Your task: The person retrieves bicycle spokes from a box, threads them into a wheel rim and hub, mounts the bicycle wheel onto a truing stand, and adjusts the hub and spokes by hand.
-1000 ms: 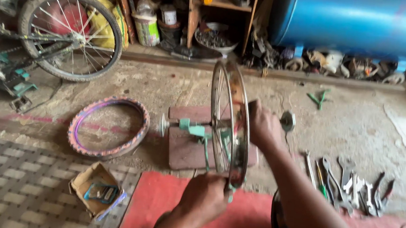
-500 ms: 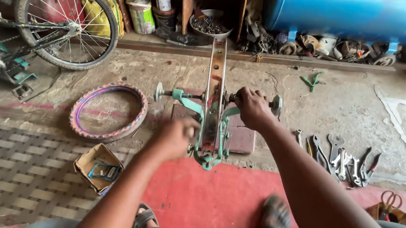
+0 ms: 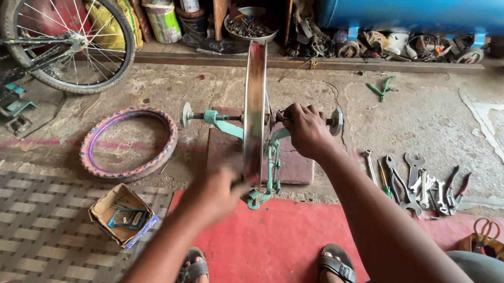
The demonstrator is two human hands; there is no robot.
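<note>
Head view: the right hand (image 3: 306, 130) is wrapped in a closed grip around the axle end of the green truing stand (image 3: 266, 154), just right of the bare metal wheel rim (image 3: 254, 109). The left hand (image 3: 217, 193) is blurred at the lower edge of the rim; it looks to be touching the rim, but whether its grip is spread or pressed together I cannot tell. The rim stands upright, edge-on to the camera, shiny and thin, clamped in the stand on a brown slab (image 3: 294, 164) at the far edge of the red mat (image 3: 280, 254).

Left of the stand a pink and purple tyre (image 3: 128, 142) lies flat on the rough concrete floor (image 3: 428, 117), with bare floor between them. A small open cardboard box (image 3: 120, 214) sits on the chequered mat (image 3: 25, 227) near the mat's edge. To the right, steel spanners and pliers (image 3: 418, 184) lie in a row, near the right forearm.
</note>
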